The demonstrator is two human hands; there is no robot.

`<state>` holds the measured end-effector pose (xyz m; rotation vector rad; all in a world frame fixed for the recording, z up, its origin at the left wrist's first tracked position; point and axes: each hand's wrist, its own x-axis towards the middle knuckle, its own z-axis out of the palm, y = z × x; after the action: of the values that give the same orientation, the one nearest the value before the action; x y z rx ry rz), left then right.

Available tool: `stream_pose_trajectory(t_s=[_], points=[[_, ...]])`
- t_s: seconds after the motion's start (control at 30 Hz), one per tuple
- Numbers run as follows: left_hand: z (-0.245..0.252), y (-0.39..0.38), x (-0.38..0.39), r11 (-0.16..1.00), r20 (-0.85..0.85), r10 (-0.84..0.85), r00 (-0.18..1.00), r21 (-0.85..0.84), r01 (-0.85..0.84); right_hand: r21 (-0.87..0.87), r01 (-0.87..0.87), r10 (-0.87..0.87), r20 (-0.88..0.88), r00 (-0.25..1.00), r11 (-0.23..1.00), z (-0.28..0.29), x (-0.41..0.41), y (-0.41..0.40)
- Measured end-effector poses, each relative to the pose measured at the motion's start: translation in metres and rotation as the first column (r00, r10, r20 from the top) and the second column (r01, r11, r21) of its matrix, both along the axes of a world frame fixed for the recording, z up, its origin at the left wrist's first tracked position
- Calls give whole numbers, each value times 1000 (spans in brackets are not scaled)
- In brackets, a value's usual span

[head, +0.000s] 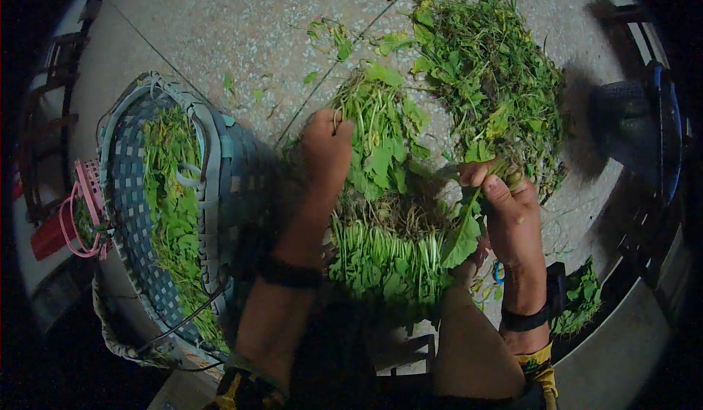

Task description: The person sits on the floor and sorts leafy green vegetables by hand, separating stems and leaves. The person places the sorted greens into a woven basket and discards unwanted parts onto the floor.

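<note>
My right hand [513,207] pinches the stems of a leafy green plant [464,240] between thumb and fingers, and one broad leaf hangs down from it. My left hand [328,146] is curled at the left edge of a loose heap of leafy greens [379,146]; whether a stem is in its fingers is hard to make out. Closer to me lies a neat row of greens [390,267], stems side by side and thin brown roots turned away from me. Beyond my right hand spreads a large tangled pile of greens [489,80], partly yellowed.
To the left a big woven strap basket [236,163] lies tipped, with greens [176,190] inside. A pink plastic basket [90,190] stands behind it. At the right are a dark blue stool-like object [631,119] and another bunch of greens [579,300]. Loose leaves [335,39] dot the terrazzo floor [219,25].
</note>
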<state>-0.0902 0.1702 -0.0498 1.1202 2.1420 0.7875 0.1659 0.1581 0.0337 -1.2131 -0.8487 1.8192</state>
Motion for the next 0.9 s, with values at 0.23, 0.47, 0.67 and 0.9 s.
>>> stream_pose_trajectory(t_s=[0.23,0.47,0.67,0.9], points=[[11,2,7,982,127,-83,988,-161,103,-60,-4,3,-15,1000,998,-1,-1,-3],[26,-4,1,985,12,-108,994,-136,109,-73,-16,18,24,1000,997,-2,-1,-4],[57,-3,12,998,73,-62,995,-1,62,-60,-23,24,27,999,998,-5,-1,-1],[77,-3,2,982,38,54,998,181,-60,21,-42,42,0,999,999,-1,-6,-1]])
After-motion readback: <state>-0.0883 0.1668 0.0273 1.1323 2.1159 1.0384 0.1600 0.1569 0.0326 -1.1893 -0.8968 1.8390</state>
